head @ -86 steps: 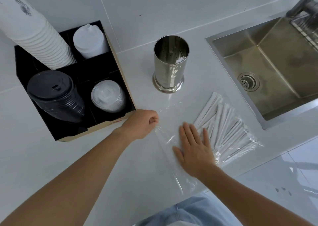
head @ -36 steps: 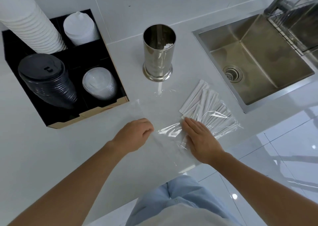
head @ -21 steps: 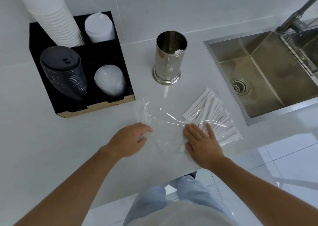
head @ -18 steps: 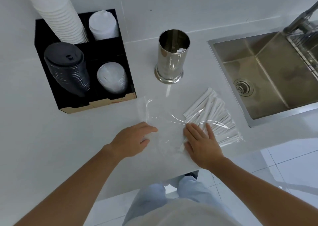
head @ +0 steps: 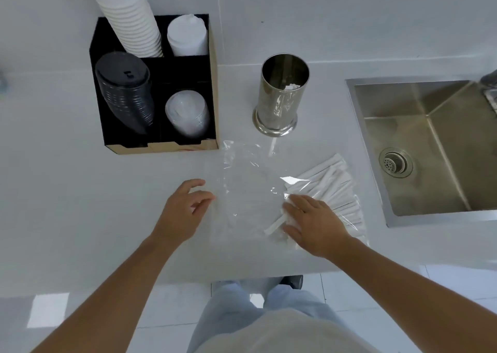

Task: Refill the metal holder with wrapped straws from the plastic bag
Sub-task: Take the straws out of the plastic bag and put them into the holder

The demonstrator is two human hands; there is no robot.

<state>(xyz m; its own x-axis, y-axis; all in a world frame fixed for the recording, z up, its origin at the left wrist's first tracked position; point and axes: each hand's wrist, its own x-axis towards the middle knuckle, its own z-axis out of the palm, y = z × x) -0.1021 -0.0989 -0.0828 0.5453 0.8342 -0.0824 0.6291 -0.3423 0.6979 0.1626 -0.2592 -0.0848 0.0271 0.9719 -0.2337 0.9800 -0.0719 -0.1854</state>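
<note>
The shiny metal holder stands upright on the white counter, with a scrap of white paper showing inside. In front of it lies the clear plastic bag, flat and crinkled. The wrapped white straws lie fanned out in the bag's right part. My right hand rests palm down on the near ends of the straws, fingers apart. My left hand is at the bag's left edge with its fingers spread and nothing in them.
A black organiser at the back left holds stacked white cups, black lids and clear lids. A steel sink is sunk into the counter on the right. The counter's front edge runs just behind my wrists; a white wall stands behind.
My left hand has opened and let go of the bag's left edge. The bag now lies spread flatter. My right hand stays on the straws.
</note>
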